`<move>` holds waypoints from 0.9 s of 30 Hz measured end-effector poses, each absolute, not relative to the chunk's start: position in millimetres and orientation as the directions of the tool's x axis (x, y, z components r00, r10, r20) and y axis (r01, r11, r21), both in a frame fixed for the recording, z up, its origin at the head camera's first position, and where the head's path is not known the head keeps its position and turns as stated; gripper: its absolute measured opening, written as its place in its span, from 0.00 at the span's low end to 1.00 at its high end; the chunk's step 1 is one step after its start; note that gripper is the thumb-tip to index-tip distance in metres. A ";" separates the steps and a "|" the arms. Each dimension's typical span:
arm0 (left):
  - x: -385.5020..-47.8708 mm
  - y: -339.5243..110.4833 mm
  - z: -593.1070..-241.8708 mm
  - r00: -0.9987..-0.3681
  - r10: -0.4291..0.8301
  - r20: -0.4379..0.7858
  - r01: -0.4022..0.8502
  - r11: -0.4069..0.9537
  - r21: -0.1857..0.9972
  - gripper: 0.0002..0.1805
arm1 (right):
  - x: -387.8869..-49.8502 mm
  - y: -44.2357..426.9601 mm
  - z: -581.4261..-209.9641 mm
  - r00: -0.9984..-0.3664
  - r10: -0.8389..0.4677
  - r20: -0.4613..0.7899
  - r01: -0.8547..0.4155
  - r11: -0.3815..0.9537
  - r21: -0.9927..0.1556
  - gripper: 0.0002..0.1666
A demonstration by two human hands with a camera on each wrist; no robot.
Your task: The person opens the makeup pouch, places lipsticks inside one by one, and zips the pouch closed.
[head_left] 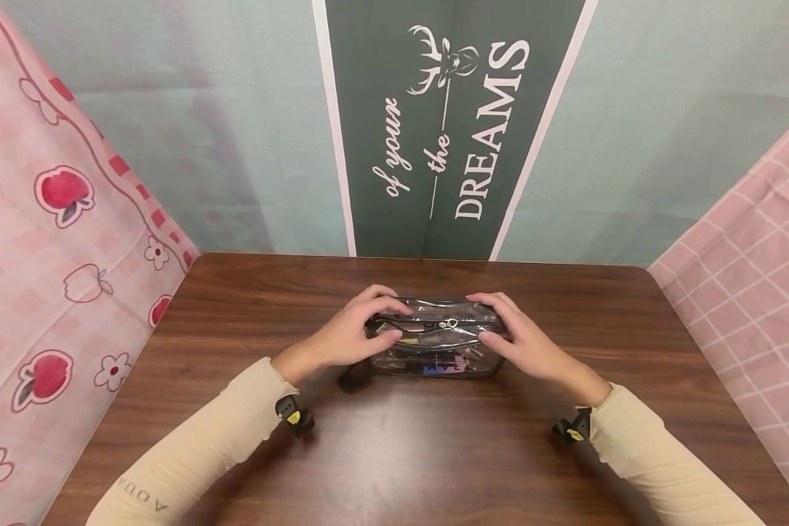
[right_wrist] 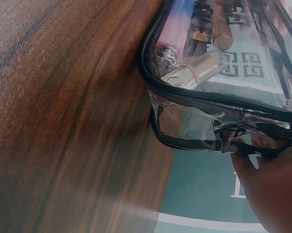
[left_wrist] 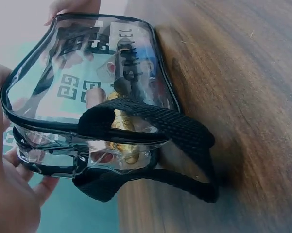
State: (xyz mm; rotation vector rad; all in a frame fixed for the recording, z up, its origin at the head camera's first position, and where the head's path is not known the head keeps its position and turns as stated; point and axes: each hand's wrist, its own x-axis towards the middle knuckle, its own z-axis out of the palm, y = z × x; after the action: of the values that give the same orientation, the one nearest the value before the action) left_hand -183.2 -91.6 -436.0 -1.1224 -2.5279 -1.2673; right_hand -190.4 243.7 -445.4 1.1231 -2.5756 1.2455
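A clear plastic cosmetic bag (head_left: pixel 460 360) with black piping lies on the table, its zipper pull (head_left: pixel 448 324) on top near the middle. At its left end my left hand (head_left: pixel 353 332) grips it, thumb on the near side and fingers over the far side. My right hand (head_left: pixel 529 343) holds the right end the same way. Through the plastic show a gold tube (left_wrist: pixel 117 126), a pink-and-blue item (right_wrist: pixel 177 29) and a small clear-capped bottle (right_wrist: pixel 197 70). A black strap loop (left_wrist: pixel 197 136) sticks out from the left end.
The brown wooden table (head_left: pixel 381 453) reaches back to a green hanging cloth (head_left: pixel 427 234) with white lettering. Pink patterned cloths hang at the left (head_left: pixel 72 292) and right (head_left: pixel 756 256). Each wrist wears a black camera mount (head_left: pixel 292 415).
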 end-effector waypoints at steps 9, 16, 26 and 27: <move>-183.5 -80.0 -414.3 -0.653 0.493 0.575 0.758 0.422 0.498 0.09 | -190.6 243.0 -444.9 -0.734 -0.582 0.349 -0.635 0.408 -0.656 0.35; -177.9 -52.6 -393.9 -0.659 0.561 0.501 0.751 0.521 0.405 0.03 | -191.4 242.6 -444.9 -0.747 -0.572 0.340 -0.620 0.412 -0.668 0.34; -179.7 -14.6 -377.4 -0.779 0.582 0.233 0.624 0.757 0.196 0.16 | -189.2 241.5 -443.9 -0.742 -0.575 0.345 -0.620 0.393 -0.679 0.33; -181.0 -11.7 -376.8 -0.783 0.585 0.210 0.619 0.765 0.177 0.18 | -189.3 241.6 -444.1 -0.742 -0.574 0.345 -0.619 0.391 -0.681 0.32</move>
State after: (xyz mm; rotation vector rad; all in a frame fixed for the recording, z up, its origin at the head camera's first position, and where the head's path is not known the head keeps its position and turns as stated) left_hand -181.0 -11.7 -376.8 -0.9659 -2.8166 -0.3582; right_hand -189.3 241.6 -444.1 1.1059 -2.5756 1.2979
